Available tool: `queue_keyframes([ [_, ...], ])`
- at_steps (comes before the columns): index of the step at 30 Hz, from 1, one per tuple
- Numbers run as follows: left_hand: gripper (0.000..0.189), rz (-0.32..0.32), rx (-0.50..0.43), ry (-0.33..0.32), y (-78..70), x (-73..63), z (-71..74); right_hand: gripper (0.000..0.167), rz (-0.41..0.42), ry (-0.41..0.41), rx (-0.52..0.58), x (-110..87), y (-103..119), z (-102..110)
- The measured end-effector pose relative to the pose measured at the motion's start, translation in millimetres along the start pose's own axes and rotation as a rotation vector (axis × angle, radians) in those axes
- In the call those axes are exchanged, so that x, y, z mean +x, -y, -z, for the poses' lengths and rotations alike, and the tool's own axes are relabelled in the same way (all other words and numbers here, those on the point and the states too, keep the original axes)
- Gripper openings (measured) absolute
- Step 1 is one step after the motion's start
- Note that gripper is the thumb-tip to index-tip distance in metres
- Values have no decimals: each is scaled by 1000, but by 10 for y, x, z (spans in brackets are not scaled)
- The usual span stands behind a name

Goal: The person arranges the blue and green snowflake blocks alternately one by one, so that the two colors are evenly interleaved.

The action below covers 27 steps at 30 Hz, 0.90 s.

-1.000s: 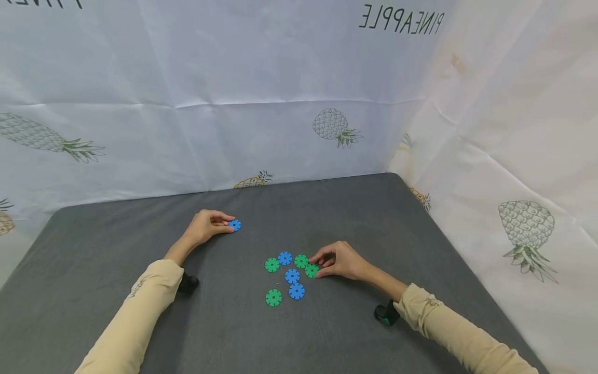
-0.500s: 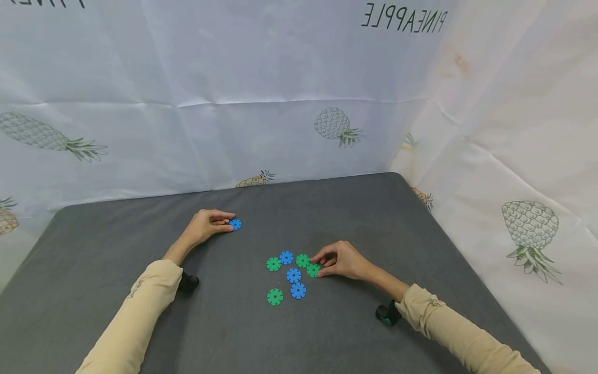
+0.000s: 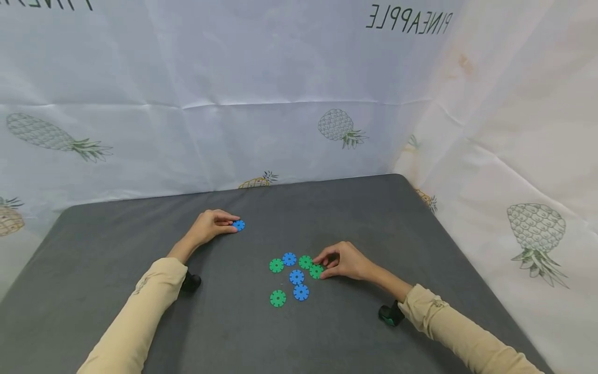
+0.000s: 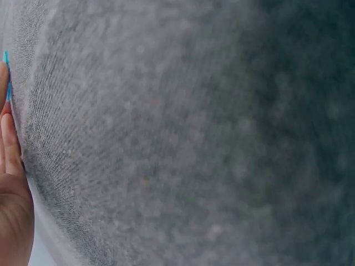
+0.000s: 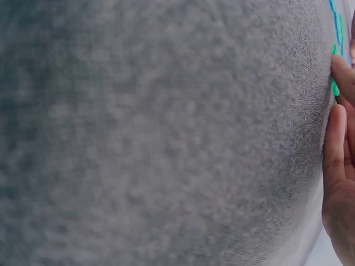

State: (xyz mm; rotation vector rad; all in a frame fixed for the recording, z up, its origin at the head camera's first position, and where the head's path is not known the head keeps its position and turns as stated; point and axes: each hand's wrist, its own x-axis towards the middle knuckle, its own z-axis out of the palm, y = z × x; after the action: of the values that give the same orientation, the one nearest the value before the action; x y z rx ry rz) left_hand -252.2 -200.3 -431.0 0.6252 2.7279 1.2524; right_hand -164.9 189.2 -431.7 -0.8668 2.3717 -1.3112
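In the head view my left hand (image 3: pixel 209 227) pinches a blue notched disc (image 3: pixel 239 225) by its edge, thumb and fingers on either side, low over the table's far left part. Thumb and index finger of my right hand (image 3: pixel 345 261) grip a green notched disc (image 3: pixel 316 271) at the right of a loose group. Just beside it lies another green disc (image 3: pixel 305 262). Both wrist views catch only the edge of each hand: the left-hand disc (image 4: pixel 8 83) is a thin blue sliver, the right-hand disc (image 5: pixel 335 72) a green one.
Between the hands lie a blue disc (image 3: pixel 289 258), a green disc (image 3: pixel 276 265), two more blue discs, one a centre disc (image 3: pixel 296 277) and one a lower disc (image 3: pixel 301 292), and a near green disc (image 3: pixel 277 298). The grey table (image 3: pixel 233 332) meets a pineapple-print curtain (image 3: pixel 261 140) behind.
The whole head view has shifted slightly, so everything sits a little further right. Both hands keep their hold on the same discs; the discs on the table have not visibly moved.
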Motion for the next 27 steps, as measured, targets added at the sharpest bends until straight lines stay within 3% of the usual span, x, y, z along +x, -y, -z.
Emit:
queue_keyframes([
  [12, 29, 37, 42, 4, -40, 16, 17, 32, 71, 96, -129, 34, 25, 46],
  [22, 28, 39, 55, -7, -48, 20, 19, 27, 98, 95, -128, -3, 46, 61],
  [27, 28, 36, 63, -11, -42, 19, 14, 27, 59, 82, -68, 1, 32, 99],
])
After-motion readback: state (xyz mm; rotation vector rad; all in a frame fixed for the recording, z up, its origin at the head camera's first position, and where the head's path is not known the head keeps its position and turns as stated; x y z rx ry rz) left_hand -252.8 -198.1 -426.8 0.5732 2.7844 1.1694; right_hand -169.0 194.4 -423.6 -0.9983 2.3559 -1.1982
